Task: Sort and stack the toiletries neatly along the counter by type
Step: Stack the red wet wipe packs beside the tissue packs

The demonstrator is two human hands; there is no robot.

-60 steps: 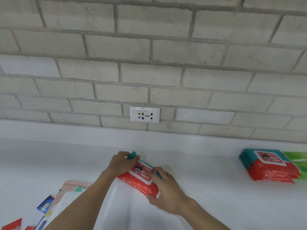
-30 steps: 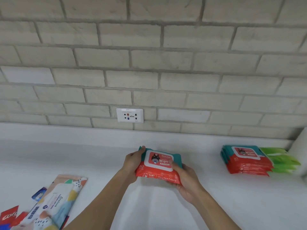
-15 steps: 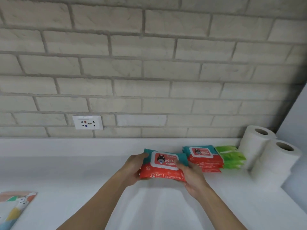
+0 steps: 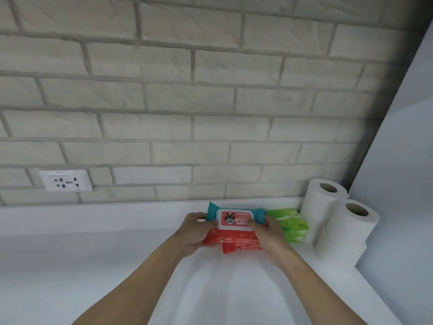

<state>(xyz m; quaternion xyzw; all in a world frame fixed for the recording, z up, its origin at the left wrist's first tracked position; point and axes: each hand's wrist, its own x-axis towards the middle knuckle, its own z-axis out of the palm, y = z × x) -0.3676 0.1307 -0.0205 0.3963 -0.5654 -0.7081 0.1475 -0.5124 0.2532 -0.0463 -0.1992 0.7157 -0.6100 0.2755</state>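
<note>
A red and teal pack of baby wipes [image 4: 234, 222] with a white flip lid is held flat between both hands over the stack of matching red packs [image 4: 242, 248], whose lower edge shows beneath it. My left hand [image 4: 195, 231] grips the pack's left end, thumb on top. My right hand [image 4: 269, 233] grips its right end, fingers over the lid's corner. Whether the pack rests on the stack or hovers just above it, I cannot tell.
A stack of green wipe packs [image 4: 290, 225] lies just right of the red ones. Two white toilet paper rolls [image 4: 337, 221] stand in the right corner against a white side wall. The brick wall has a white socket plate [image 4: 65, 180]. The white counter [image 4: 93, 266] spreads to the left.
Both hands carried the wipes pack rightward from mid-counter to above the red stack beside the green packs. The view followed right, so the loose items on the left went out of sight.
</note>
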